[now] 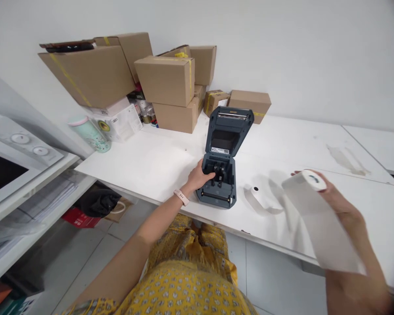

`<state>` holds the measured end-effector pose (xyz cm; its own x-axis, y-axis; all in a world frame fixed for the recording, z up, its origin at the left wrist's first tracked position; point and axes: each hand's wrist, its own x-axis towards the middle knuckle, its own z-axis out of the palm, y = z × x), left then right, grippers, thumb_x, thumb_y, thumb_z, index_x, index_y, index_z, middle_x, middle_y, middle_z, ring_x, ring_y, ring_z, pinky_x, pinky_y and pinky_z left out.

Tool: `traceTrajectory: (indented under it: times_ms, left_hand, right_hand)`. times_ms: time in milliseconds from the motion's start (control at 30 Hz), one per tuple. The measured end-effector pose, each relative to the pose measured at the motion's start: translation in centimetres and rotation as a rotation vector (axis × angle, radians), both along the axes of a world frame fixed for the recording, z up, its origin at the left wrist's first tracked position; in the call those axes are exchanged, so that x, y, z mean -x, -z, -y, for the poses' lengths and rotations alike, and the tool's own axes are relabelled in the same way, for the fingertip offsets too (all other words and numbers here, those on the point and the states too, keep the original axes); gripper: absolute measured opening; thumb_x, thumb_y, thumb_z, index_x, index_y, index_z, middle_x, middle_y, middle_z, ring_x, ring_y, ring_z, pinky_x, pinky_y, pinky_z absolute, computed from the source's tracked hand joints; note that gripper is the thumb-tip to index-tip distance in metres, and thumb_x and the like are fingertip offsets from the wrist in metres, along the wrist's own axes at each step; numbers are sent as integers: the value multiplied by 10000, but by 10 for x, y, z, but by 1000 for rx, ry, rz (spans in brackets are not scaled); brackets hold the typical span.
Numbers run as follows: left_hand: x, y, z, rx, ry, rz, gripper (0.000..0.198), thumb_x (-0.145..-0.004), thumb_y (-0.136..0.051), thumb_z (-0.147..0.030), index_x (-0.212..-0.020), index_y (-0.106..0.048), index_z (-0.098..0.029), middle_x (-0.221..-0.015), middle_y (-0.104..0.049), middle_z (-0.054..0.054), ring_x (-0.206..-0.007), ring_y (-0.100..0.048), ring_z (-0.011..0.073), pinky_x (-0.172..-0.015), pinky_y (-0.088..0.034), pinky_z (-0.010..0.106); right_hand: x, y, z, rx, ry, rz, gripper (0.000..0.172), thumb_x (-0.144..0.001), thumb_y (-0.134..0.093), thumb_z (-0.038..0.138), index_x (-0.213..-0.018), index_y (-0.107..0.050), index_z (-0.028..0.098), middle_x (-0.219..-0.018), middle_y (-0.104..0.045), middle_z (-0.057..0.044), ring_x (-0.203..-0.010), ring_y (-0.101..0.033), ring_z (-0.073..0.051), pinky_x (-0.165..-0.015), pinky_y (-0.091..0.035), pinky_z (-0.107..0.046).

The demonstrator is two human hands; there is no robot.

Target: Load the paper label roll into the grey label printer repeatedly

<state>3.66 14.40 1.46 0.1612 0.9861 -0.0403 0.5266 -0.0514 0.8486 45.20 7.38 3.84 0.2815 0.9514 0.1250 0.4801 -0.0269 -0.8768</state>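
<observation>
A dark label printer [216,199] stands on the white table with its lid raised and its inner compartment exposed. My left hand [198,176] grips the printer's left wall, the thumb over the inner edge and the other fingers hidden outside. Off to the right, my right hand [338,197] holds a large white paper roll [311,179] above the table, with a long strip of paper hanging from it towards me. Between the printer and that hand, a small white roll [254,190] lies on the table, its short strip curling to the right.
Cardboard boxes [166,83] are stacked behind and left of the printer. A green tumbler [92,134] and a white box [118,122] stand at the table's left end. A microwave [26,148] sits on a shelf at far left. Crumpled clear plastic [346,159] lies at the right.
</observation>
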Motion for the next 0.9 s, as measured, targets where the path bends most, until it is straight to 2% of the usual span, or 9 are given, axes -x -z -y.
traceTrajectory:
  times_ms: [100,200,300,400,500,600,767,833,900]
  left_hand:
    - [-1,0,-1,2,5,-12,793,-762,-693,-432,-1467,-380,-245,-1300,-660,92,-1168,-624,332,-975,-487,454]
    - [-1,1,-1,-16,3,-26,788,-761,-691,-417,-1467,-383,-249,-1303,-658,90,-1163,-625,334,-968,-489,455]
    - [0,2,-1,-23,-2,-28,784,-762,-688,-420,-1465,-387,-249,-1303,-658,88,-1159,-626,338,-959,-494,459]
    - [0,2,-1,-25,3,-11,794,-765,-688,-429,-1474,-378,-255,-1312,-653,85,-1160,-627,334,-955,-500,457]
    - [0,3,-1,-36,1,1,793,-760,-696,-417,-1472,-386,-257,-1303,-659,81,-1164,-626,328,-972,-494,459]
    - [0,2,-1,-31,-1,8,776,-760,-696,-409,-1460,-402,-252,-1285,-669,80,-1155,-632,324,-973,-496,460]
    - [0,0,0,-22,-5,12,777,-750,-709,-409,-1453,-409,-267,-1279,-674,66,-1162,-629,323,-986,-491,465]
    - [0,-1,0,-23,-4,27,782,-744,-719,-420,-1450,-412,-280,-1276,-676,59,-1170,-625,323,-1000,-485,471]
    - [1,-1,0,-21,1,44,785,-741,-725,-441,-1446,-415,-288,-1277,-675,56,-1172,-623,324,-1008,-481,478]
  right_hand:
    - [-19,32,-32,207,-118,-324,686,-457,-852,306,-1096,-622,213,-1270,-640,-255,-1008,-690,-289,-746,-530,-377]
    - [-18,50,-55,207,-157,-338,711,-440,-837,236,-1115,-614,219,-1354,-592,-236,-1112,-643,-287,-828,-522,-365]
    - [4,57,-75,178,-229,-330,724,-460,-826,242,-1147,-599,246,-1411,-563,-173,-1196,-596,-276,-896,-520,-349]
    - [34,61,-92,130,-260,-285,757,-471,-822,286,-1182,-566,256,-1373,-590,-125,-1203,-588,-281,-934,-532,-382]
    - [62,66,-106,80,-252,-228,795,-483,-815,327,-1219,-527,238,-1277,-629,-113,-1177,-599,-292,-965,-530,-434]
    - [88,72,-115,63,-218,-206,816,-515,-819,368,-1254,-504,224,-1265,-621,-124,-1167,-602,-302,-990,-516,-473]
    - [115,73,-119,29,-123,-184,892,-498,-846,422,-1285,-480,213,-1369,-555,-163,-1265,-538,-323,-1093,-430,-502]
    - [115,63,-109,36,-101,-192,917,-502,-847,428,-1311,-472,216,-1407,-528,-174,-1279,-533,-329,-1081,-440,-514]
    - [108,43,-85,29,-8,-205,853,-538,-837,433,-1297,-511,221,-1385,-553,-175,-1256,-557,-335,-1045,-469,-531]
